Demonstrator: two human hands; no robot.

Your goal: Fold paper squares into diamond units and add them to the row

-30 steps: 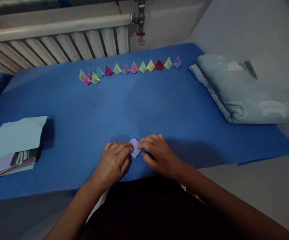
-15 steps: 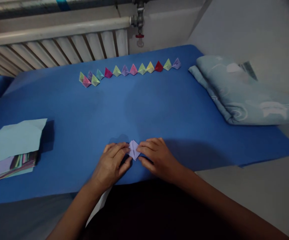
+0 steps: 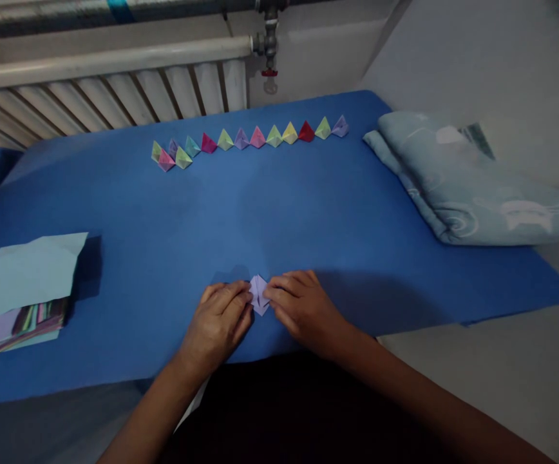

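A small folded piece of lilac origami paper (image 3: pixel 259 303) lies between my hands near the front edge of the blue surface. It is diamond-shaped with a crease or slit down its middle. My left hand (image 3: pixel 224 316) pinches its left corner, thumb and fingers closed together. On the opposite corner, my right hand (image 3: pixel 303 306) grips the paper between fingertips and thumb. Parts of both side corners are hidden under the fingers.
Several folded paper pieces (image 3: pixel 257 137) in many colours stand in a row at the back. A stack of coloured paper (image 3: pixel 33 270) lies at left. A folded pale-green blanket (image 3: pixel 453 187) rests at right. Behind the blue surface (image 3: pixel 202 219) is a radiator (image 3: pixel 154 93).
My thumbs have come in closer to the fingers, and the lilac paper's sides are more pinched. The view has shifted slightly.
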